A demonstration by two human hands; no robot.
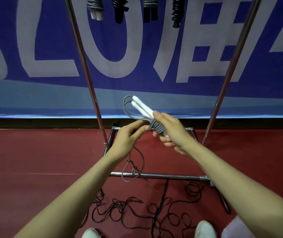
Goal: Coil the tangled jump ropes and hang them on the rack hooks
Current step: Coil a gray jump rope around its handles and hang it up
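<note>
My right hand (170, 133) grips the grey jump rope (156, 128) round its bundled middle, held in front of me between the rack (92, 86) poles. My left hand (128, 137) pinches the cord just beside the wraps, thumb against forefinger. The two white handles (142, 106) lie side by side, and the bundle's long axis runs diagonally, pointing up, left and away from me. The handles are smooth, straight cylinders. The cord is thin, round and smooth, wound in tight turns, with loops beside the handle tips and a slack loop (132, 169) hanging below my left hand. Thin black ropes (137, 212) sprawl tangled on the red floor (34, 152).
</note>
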